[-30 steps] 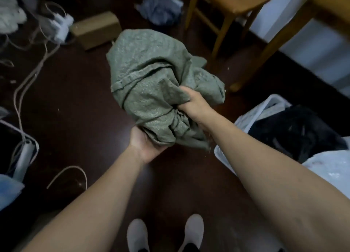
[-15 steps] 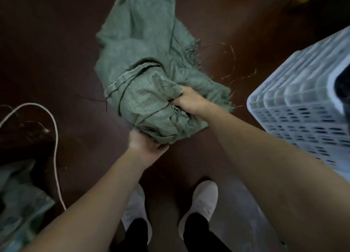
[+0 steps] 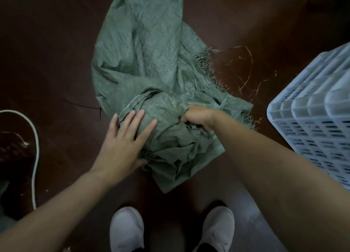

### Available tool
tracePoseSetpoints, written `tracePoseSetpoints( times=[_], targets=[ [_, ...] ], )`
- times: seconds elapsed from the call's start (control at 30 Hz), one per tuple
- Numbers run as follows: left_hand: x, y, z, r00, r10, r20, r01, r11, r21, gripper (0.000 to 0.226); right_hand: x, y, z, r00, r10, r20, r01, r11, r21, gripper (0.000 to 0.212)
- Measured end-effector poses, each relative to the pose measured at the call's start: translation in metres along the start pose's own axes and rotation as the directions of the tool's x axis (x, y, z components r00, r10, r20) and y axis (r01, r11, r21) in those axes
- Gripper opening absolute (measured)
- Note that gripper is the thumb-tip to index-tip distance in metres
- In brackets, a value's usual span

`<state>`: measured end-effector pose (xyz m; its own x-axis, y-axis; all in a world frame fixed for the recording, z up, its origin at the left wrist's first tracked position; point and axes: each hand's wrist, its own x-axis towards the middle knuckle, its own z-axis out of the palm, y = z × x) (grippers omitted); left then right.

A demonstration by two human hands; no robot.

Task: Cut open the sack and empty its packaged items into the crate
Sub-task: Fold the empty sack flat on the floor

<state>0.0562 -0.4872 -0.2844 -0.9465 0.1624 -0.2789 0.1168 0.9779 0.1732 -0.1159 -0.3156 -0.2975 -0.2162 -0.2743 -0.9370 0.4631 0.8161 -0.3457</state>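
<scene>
crumpled green woven plastic sack (image 3: 144, 62) lies on the dark floor (image 3: 47, 53), long axis running away from the feet, right hand (image 3: 198, 117) clenched on its bunched near end, left hand (image 3: 125, 140) spread flat beside it, white slotted crate (image 3: 312, 119) right.

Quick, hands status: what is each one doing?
Left hand: open, fingers spread flat on the green sack.
Right hand: closed, gripping the bunched sack.

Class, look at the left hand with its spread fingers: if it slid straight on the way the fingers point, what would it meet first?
The left hand already lies on the crumpled green woven sack; its stitched hem probably comes first.
</scene>
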Motion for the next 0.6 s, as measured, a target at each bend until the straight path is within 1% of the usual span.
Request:
tracePoseSetpoints(
  times=[0.1,0.17,0.23,0.27,0.33,0.4,0.47,0.53,0.57,0.6],
  targets=[
    [0.023,-0.012,0.014,0.990,0.086,0.109,-0.101,0.985,0.140,0.133,0.008,0.006,-0.010,1.000,0.027,0.002,-0.027,0.999,0.036,0.035],
    [0.028,-0.019,0.026,0.969,0.165,0.187,-0.205,0.953,0.225,0.128,0.011,0.017,-0.016,1.000,0.016,0.007,-0.016,0.999,0.051,0.037],
    [0.031,-0.021,0.038,0.932,0.209,0.295,-0.291,0.918,0.271,0.118,0.014,0.033,-0.020,0.999,-0.031,-0.008,0.031,0.999,-0.011,0.044],
    [0.033,-0.020,0.042,0.924,0.219,0.314,-0.309,0.911,0.272,0.114,0.015,0.042,-0.021,0.998,-0.053,-0.031,0.051,0.997,-0.053,0.049],
    [0.037,-0.014,0.052,0.928,0.228,0.294,-0.311,0.909,0.277,0.104,0.019,0.056,-0.021,0.995,-0.072,-0.066,0.068,0.996,-0.059,0.050],
    [0.040,-0.009,0.066,0.946,0.224,0.233,-0.287,0.915,0.284,0.090,0.025,0.067,-0.020,0.994,-0.071,-0.085,0.072,0.997,0.015,0.045],
    [0.048,-0.008,0.075,0.961,0.231,0.150,-0.267,0.912,0.310,0.084,0.028,0.069,-0.020,0.993,-0.070,-0.100,0.077,0.995,0.067,0.035],
    [0.059,-0.010,0.074,0.964,0.225,0.143,-0.258,0.924,0.283,0.080,0.028,0.066,-0.024,0.995,-0.054,-0.080,0.058,0.997,0.055,0.019],
    [0.066,-0.013,0.071,0.962,0.230,0.146,-0.261,0.934,0.245,0.076,0.026,0.066,-0.027,0.997,-0.044,-0.070,0.048,0.997,0.053,0.020],
    [0.072,-0.015,0.068,0.960,0.248,0.130,-0.271,0.940,0.210,0.069,0.023,0.065,-0.032,0.997,-0.040,-0.071,0.045,0.997,0.069,0.025]
  ],
)
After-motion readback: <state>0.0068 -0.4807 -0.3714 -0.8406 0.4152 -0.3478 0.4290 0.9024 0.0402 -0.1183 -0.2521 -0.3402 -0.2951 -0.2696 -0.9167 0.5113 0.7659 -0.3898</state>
